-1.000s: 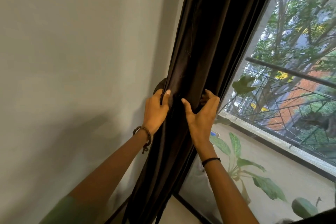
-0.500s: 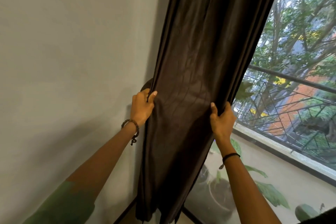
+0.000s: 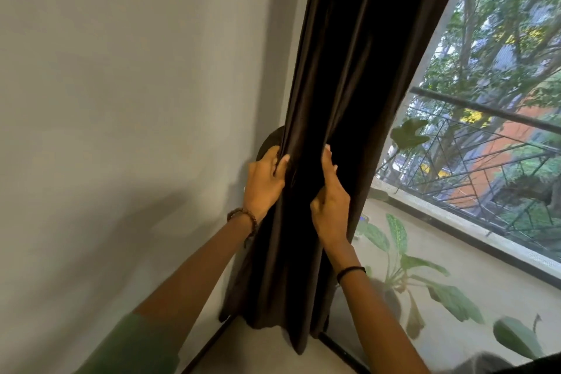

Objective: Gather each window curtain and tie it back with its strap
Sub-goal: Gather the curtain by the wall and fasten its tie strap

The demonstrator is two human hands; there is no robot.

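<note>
curtain (image 3: 334, 100): hangs centre frame, between wall (image 3: 121, 100) (left) and window (image 3: 485, 55) (right)
left hand (image 3: 264, 182): grips curtain's left edge, mid frame
right hand (image 3: 329, 200): grips a fold just right of left hand
plant (image 3: 403, 252): lower right, right of curtain, below railing (image 3: 485, 108)

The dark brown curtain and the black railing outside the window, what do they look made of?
Dark brown curtain: woven cloth, perhaps a satin-like synthetic; it has a faint sheen and bunches into soft folds where the left hand and right hand grip it. Black railing: likely painted metal, given its thin straight bars; through the glass I can't be sure.
</note>
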